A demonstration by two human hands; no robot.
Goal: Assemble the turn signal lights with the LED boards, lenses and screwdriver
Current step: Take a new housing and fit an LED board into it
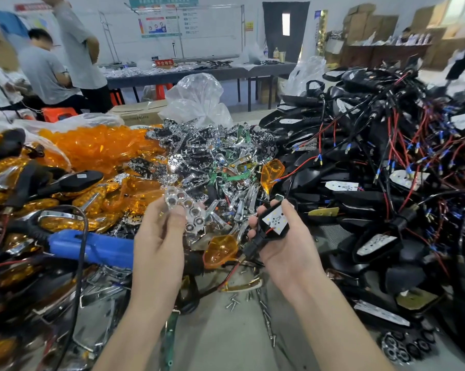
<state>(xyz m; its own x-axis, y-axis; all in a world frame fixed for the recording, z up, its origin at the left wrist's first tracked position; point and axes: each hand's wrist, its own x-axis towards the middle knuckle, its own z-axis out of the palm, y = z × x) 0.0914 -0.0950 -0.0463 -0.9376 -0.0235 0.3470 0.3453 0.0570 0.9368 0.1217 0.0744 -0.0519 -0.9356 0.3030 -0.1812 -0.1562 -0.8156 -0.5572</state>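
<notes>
My left hand pinches a chrome reflector plate with several round cups, held up over the parts pile. My right hand cradles a black turn signal housing whose white LED board faces up; a red wire and a black stalk trail from it. A blue electric screwdriver lies on the table left of my left wrist, its black cable looping down. Two loose amber lenses sit close by, one between my hands and another further back.
A heap of chrome reflectors fills the middle. Amber lenses in plastic bags lie at the left. Black housings with red and black wires pile up at the right. Small screws are scattered on the grey table. People sit and stand at the back left.
</notes>
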